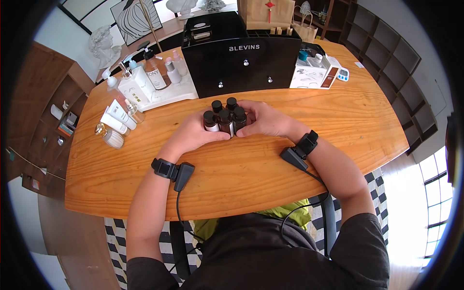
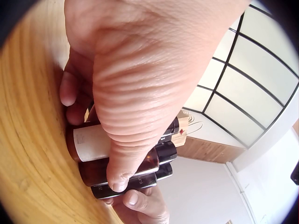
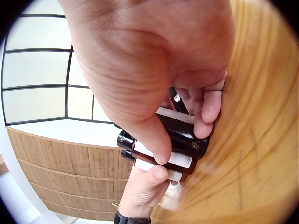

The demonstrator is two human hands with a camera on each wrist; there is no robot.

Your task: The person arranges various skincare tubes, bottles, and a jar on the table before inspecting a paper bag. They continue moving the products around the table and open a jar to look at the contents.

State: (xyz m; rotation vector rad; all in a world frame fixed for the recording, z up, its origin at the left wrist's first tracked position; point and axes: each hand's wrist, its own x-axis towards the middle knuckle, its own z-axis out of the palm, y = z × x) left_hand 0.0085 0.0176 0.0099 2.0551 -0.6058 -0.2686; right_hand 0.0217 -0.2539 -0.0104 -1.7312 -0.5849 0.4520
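Several small dark brown bottles [image 1: 224, 126] with black caps stand upright in a tight cluster on the wooden table. My left hand [image 1: 190, 134] grips the cluster from the left, its thumb across the front of the bottles. From the other side my right hand [image 1: 267, 121] holds it, thumb in front and fingers curled behind. The two thumbs nearly meet at the front. In the left wrist view, a pale label shows on one brown bottle [image 2: 91, 143] beside the thumb. A black bottle [image 3: 184, 137] lies under my right fingers in the right wrist view.
Behind the bottles stands a black cosmetics case [image 1: 241, 72]. A white tray [image 1: 169, 98] with pump bottles is at the back left, with tubes [image 1: 116, 118] and a gold-capped jar [image 1: 112, 137] nearer. A white box [image 1: 311, 75] and small timer [image 1: 343, 74] sit back right.
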